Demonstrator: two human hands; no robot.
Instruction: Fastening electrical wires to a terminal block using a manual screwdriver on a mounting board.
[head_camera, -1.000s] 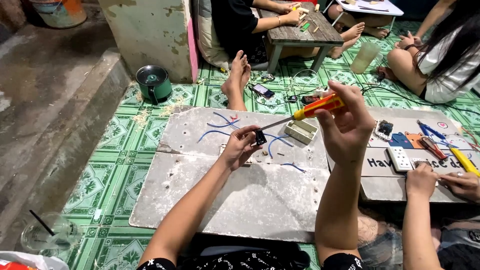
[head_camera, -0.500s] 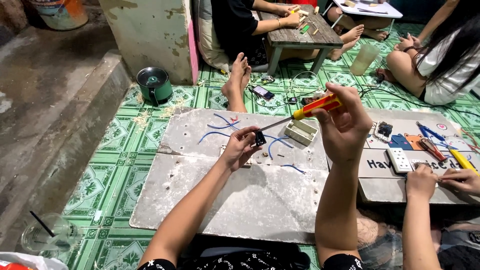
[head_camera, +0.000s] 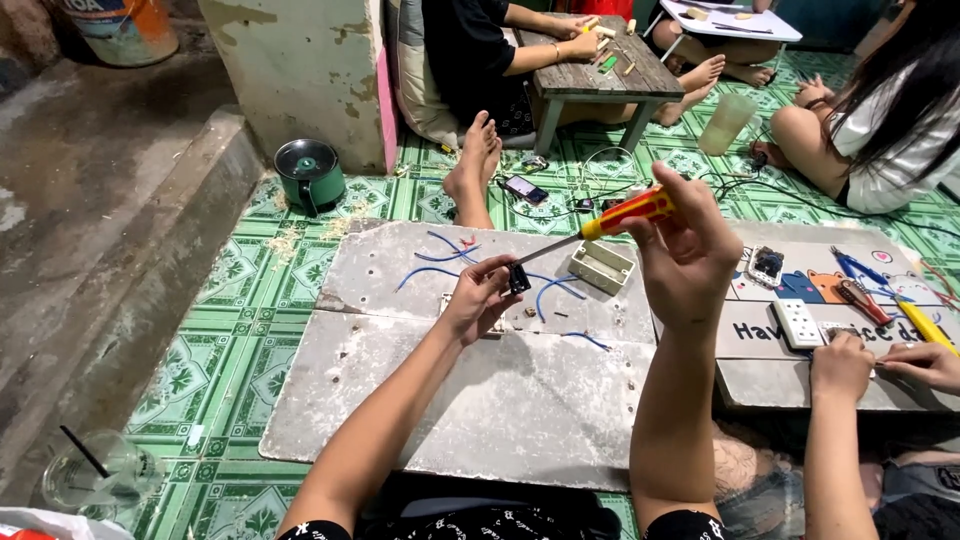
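Right now the left hand (head_camera: 478, 300) is pinching a small black plastic switch part (head_camera: 519, 279) w/ fingers curled tight, just above the worn grey board (head_camera: 520, 400). The right hand (head_camera: 690, 255) is wrapping fully round a screwdriver w/ orange-yellow handle (head_camera: 625, 212), its thin metal shaft slanting down into the part. Risk, I'd judge: the tip is sitting close to the fingertips, so a slip off the screw could jab them or flick the part away. Bent blue wires (head_camera: 450, 256) are lying loose nearby, beside a ribbed cream box (head_camera: 601, 266).
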